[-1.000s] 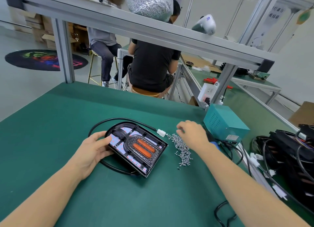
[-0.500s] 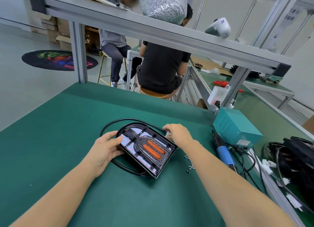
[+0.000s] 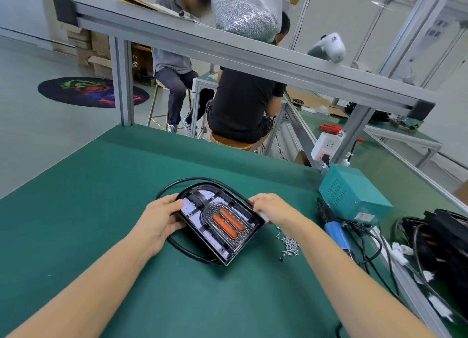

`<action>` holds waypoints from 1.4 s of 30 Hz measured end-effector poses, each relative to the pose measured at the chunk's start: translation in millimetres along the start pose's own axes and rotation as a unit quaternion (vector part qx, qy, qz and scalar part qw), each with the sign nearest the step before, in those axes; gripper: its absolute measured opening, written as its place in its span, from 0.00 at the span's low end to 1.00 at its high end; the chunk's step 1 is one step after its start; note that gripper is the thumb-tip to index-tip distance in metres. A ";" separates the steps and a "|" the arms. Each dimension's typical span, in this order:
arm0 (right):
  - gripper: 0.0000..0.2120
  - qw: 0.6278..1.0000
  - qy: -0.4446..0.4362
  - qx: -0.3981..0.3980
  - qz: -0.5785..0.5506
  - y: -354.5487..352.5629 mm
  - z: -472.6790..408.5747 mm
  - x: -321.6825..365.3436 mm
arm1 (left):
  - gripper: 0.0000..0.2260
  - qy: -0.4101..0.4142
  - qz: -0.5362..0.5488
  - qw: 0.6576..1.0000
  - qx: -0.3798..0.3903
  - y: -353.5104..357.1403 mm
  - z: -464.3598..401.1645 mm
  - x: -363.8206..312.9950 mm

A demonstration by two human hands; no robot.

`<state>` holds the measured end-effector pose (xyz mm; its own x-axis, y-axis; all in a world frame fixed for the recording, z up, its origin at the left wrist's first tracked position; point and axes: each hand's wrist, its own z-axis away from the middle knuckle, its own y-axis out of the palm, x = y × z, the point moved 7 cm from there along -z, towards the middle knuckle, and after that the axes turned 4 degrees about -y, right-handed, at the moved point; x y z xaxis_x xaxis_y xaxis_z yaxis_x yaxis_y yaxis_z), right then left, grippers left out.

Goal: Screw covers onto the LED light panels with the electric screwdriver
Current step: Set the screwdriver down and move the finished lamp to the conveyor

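Two bare hands on one LED panel (image 3: 219, 223), which lies flat on the green bench (image 3: 76, 211) near its middle. Left hand (image 3: 158, 220): fingers curled round the panel's left edge, thumb lying on the pale LED board beside the rim, gripping it. Right hand (image 3: 269, 207): fingers bent down over the panel's far right edge, holding it there; the fingertips are hidden behind the rim. Panel: black housing, arched at the far end and square at the near end, with small red dots on pale board and two orange oblong lenses (image 3: 228, 223) side by side in a ribbed centre. Black cable (image 3: 187, 250): loops round the panel, passing under its near left side and arcing behind the far end. White connector (image 3: 263, 217): just beside the right wrist, partly covered by it. Screws (image 3: 288, 244): loose heap on the bench right of the panel, under the right forearm, apart from the housing. Screwdriver (image 3: 333, 226): blue body, black nose, lying on the bench right of the screws, untouched by either hand, its cord trailing to the near right. Teal box (image 3: 352, 195): just behind the screwdriver at the bench's right edge. Black panels and wiring (image 3: 443, 244): piled at far right. Bag of screws (image 3: 247, 10): clear plastic, resting on the aluminium rail (image 3: 228, 51) above the bench. Two seated people, backs turned, beyond the rail.
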<state>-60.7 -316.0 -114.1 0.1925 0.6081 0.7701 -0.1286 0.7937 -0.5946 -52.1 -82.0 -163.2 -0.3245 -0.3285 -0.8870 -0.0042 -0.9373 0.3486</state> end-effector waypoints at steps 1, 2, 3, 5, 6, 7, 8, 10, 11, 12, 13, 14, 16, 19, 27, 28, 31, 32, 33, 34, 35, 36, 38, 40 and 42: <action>0.12 1.000 -0.003 -0.003 -0.026 1.2 4.4 -1.1 | 0.10 0.000 -0.002 1.000 -0.006 0.9 -0.6 -1.1; 0.11 0.998 0.004 -0.004 -0.058 3.9 8.6 -3.4 | 0.11 0.002 -0.009 1.000 -0.012 1.8 -1.9 -2.8; 0.09 0.996 0.014 -0.002 -0.093 7.9 12.8 -6.3 | 0.12 0.006 -0.021 1.000 -0.018 3.8 -3.9 -4.9; 0.06 0.991 0.025 0.018 -0.129 19.3 18.9 -10.6 | 0.13 0.019 -0.049 0.998 -0.015 13.1 -8.3 -11.0; 0.09 0.990 0.027 0.036 -0.133 26.8 21.2 -12.5 | 0.13 0.028 -0.065 0.997 -0.008 19.6 -10.5 -14.3; 0.12 0.988 0.027 0.048 -0.144 34.0 22.5 -13.9 | 0.13 0.038 -0.084 0.996 -0.003 26.0 -12.8 -17.3; 0.14 0.985 0.024 0.047 -0.162 39.7 23.8 -14.7 | 0.13 0.045 -0.109 0.993 -0.003 31.5 -15.3 -19.7; 0.12 0.976 0.006 0.012 -0.217 47.1 26.4 -15.5 | 0.14 0.067 -0.175 0.982 -0.018 38.1 -20.9 -23.6; 0.11 0.967 -0.001 -0.012 -0.253 50.0 27.8 -17.1 | 0.14 0.087 -0.216 0.972 -0.034 38.0 -22.0 -26.5; 0.10 0.956 -0.001 -0.035 -0.290 52.6 29.2 -20.1 | 0.15 0.114 -0.263 0.956 -0.057 35.5 -20.8 -30.2; 0.09 0.945 0.002 -0.055 -0.322 55.1 31.1 -22.7 | 0.15 0.146 -0.310 0.936 -0.084 31.1 -17.7 -34.8; 0.08 0.935 0.005 -0.073 -0.346 56.5 32.8 -25.4 | 0.15 0.176 -0.350 0.913 -0.114 24.9 -13.3 -39.6; 0.07 0.921 0.013 -0.105 -0.374 56.9 35.5 -29.0 | 0.15 0.209 -0.412 0.869 -0.176 8.0 -4.6 -45.5; 0.08 0.914 0.023 -0.129 -0.383 58.3 37.1 -30.0 | 0.19 0.170 -0.492 0.816 -0.252 -21.5 6.9 -42.1; 0.12 0.912 0.022 -0.139 -0.387 61.8 38.0 -31.1 | 0.18 0.124 -0.683 0.676 -0.246 -28.7 35.0 -14.9; 0.12 0.911 0.021 -0.138 -0.387 61.5 38.3 -31.1 | 0.18 0.121 -0.696 0.665 -0.242 -26.7 34.7 -14.9; 0.12 0.910 0.019 -0.136 -0.391 61.7 38.4 -31.5 | 0.15 0.118 -0.699 0.666 -0.232 -22.1 32.4 -18.3; 0.11 0.910 0.018 -0.135 -0.392 61.5 38.8 -31.3 | 0.13 0.119 -0.696 0.670 -0.230 -21.2 31.7 -19.0; 0.11 0.909 0.016 -0.134 -0.394 61.7 39.0 -31.2 | 0.11 0.121 -0.692 0.674 -0.228 -20.5 31.3 -19.8; 0.11 0.908 0.015 -0.133 -0.396 61.6 39.1 -31.1 | 0.10 0.122 -0.687 0.679 -0.228 -19.9 31.4 -20.8; 0.11 0.907 0.015 -0.132 -0.399 61.9 39.2 -31.1 | 0.09 0.123 -0.683 0.683 -0.229 -19.3 31.7 -21.8; 0.11 0.906 0.014 -0.131 -0.401 62.0 39.6 -31.0 | 0.09 0.121 -0.679 0.687 -0.230 -18.9 31.9 -22.6; 0.11 0.906 0.014 -0.131 -0.402 61.9 40.0 -30.9 | 0.09 0.113 -0.676 0.690 -0.232 -17.7 32.0 -24.6; 0.11 0.908 0.012 -0.133 -0.397 61.4 39.6 -31.5 | 0.09 0.110 -0.665 0.701 -0.233 -16.9 31.5 -26.0; 0.11 0.908 0.010 -0.135 -0.397 61.5 39.6 -31.8 | 0.09 0.113 -0.637 0.724 -0.239 -16.3 30.6 -26.4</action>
<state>-113.2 -285.9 -166.0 0.1386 -0.1557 0.9780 0.3011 0.9474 0.1082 -72.4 -54.5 -136.2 -0.1822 0.8784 -0.4418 0.1802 -0.4119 -0.8932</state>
